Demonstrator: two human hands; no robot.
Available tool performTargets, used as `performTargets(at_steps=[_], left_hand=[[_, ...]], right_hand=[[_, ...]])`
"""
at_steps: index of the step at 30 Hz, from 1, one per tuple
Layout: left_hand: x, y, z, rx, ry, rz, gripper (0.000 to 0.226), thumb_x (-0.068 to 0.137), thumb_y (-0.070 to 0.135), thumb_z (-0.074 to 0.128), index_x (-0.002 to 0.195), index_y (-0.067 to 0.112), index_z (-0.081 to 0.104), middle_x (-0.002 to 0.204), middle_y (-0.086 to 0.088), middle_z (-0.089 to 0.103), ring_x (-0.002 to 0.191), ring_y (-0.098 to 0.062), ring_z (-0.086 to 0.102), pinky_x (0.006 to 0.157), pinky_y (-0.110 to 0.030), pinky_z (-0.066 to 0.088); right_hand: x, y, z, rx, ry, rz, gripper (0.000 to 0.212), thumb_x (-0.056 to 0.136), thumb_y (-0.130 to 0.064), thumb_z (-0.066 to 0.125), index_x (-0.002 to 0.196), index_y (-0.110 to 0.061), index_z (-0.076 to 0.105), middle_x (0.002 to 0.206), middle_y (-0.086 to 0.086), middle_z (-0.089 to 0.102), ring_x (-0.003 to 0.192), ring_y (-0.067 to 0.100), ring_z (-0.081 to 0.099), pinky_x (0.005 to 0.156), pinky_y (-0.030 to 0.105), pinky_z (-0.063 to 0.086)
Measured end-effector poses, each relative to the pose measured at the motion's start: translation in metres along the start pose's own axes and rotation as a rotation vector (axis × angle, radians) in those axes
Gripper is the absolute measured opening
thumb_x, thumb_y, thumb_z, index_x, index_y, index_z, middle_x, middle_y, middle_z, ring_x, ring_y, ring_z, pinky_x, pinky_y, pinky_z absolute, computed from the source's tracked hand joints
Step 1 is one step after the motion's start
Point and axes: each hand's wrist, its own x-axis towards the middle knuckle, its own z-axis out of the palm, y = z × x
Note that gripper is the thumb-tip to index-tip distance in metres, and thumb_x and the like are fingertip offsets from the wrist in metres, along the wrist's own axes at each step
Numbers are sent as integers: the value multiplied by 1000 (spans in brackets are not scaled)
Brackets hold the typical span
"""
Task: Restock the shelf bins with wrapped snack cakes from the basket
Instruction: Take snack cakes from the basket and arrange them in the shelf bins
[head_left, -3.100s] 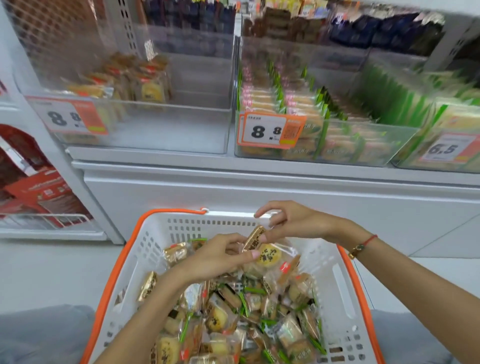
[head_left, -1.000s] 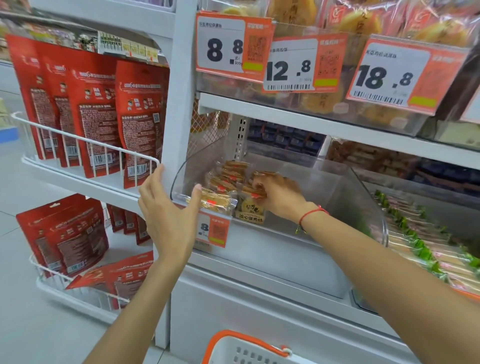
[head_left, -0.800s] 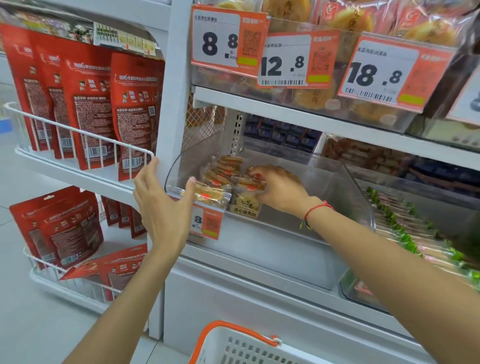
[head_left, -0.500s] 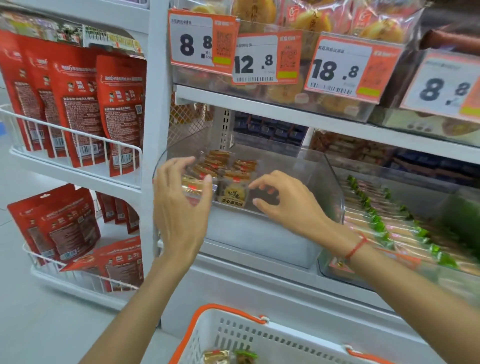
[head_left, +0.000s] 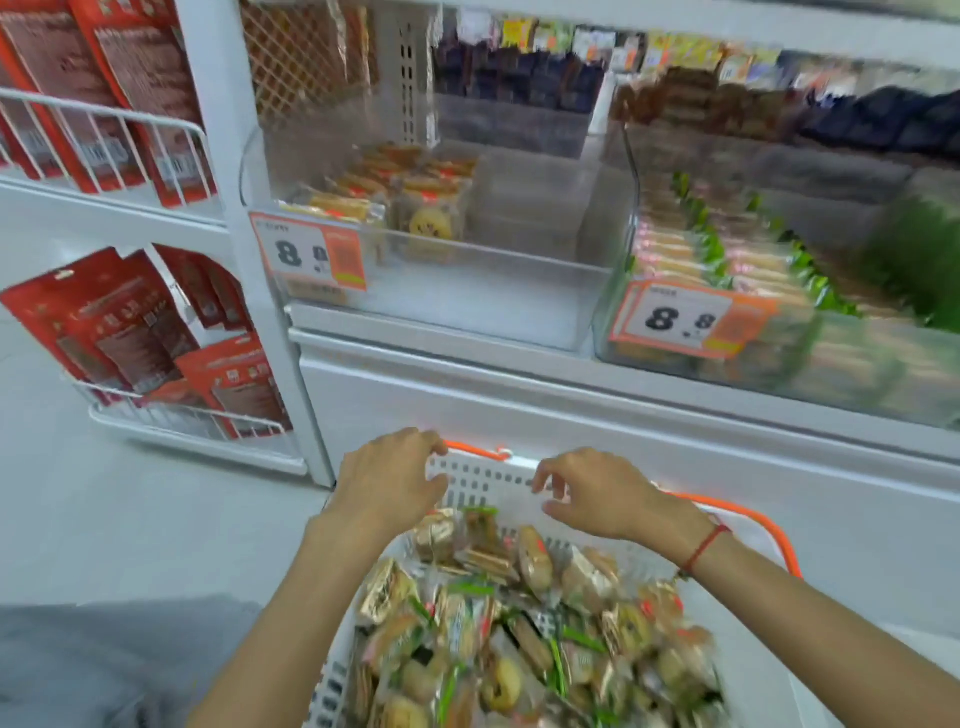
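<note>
From the head view I see both hands over the far end of the white basket with its orange rim. My left hand hangs palm down over the left corner, fingers loosely curled; I see nothing held in it, though its fingertips are hidden behind the knuckles. My right hand is just beside it, fingers bent and spread a little, thumb apart from them, gripping nothing. A red cord circles that wrist.

The wrapped snack cakes fill the basket in a loose heap; those near the lower edge are smeared by motion blur, and the basket's near end is cut off by the frame.

Up on the shelf, the clear left bin holds two short rows of cakes at its left side, behind a price tag whose second digit I cannot read cleanly. The right bin is packed with green-trimmed packets, badly blurred towards the right edge. Red pouches stand in wire racks at the left, the upper ones cut off. A grey shape at the lower left is too vague to name.
</note>
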Motion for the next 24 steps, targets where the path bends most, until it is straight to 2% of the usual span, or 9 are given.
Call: performTargets(at_steps=[4,7,9,10,12,16,18,21,24], left_hand=[[1,-22,57,93,-333,-7,41,93,23,54,132,35,48,137,6,49,122,-19,50,87,-30,42],[-6,-40,101,53,-517,-23,48,91,22,54,136,35,45,138,0,47,123,-22,47,93,-33,44],[-16,-48,124,113,-441,7,42,96,37,46,138,34,44,141,2,43,131,-22,33,104,-38,38],[-20,-50,134,163,-378,40,41,97,41,42,137,33,46,142,4,42,133,-22,28,107,-38,35],[-24,-52,144,186,-289,72,38,98,44,41,133,34,52,142,7,41,133,-20,24,107,-35,34],[-21,-52,146,143,-282,43,34,92,46,54,125,37,56,146,7,34,136,-19,19,107,-34,34],[-19,-50,148,185,-324,29,49,88,47,58,134,34,48,151,3,27,139,-23,15,110,-35,29],[-18,-46,152,251,-339,15,59,87,48,58,141,32,39,150,2,29,138,-24,16,108,-35,30],[-17,-47,155,258,-320,13,61,88,49,57,143,33,36,149,2,31,137,-25,17,109,-36,32]], right_hand=[[0,-3,60,53,-191,34,26,92,-25,54,117,-24,61,116,1,63,108,23,57,82,30,44],[4,-14,100,178,-285,7,18,97,-34,50,105,-20,59,101,3,55,95,23,51,76,31,39],[8,-26,122,297,-322,0,31,99,-40,45,121,-21,54,115,8,55,106,28,53,88,36,44],[10,-31,131,323,-335,19,45,99,-41,44,139,-20,43,130,13,50,114,31,53,94,40,45],[15,-39,147,294,-335,69,60,98,-41,47,150,-21,25,146,15,31,120,33,49,100,43,42],[20,-45,163,288,-362,92,60,94,-40,55,147,-21,33,149,8,19,137,32,26,109,46,35],[19,-44,165,344,-382,94,65,92,-39,59,148,-25,31,152,7,16,142,31,19,114,44,29],[10,-45,168,362,-193,104,63,87,-37,66,144,-26,41,148,1,29,137,24,31,110,39,34],[-4,-50,175,318,43,67,48,87,-33,67,132,-24,55,140,-3,42,131,17,38,105,30,39]])
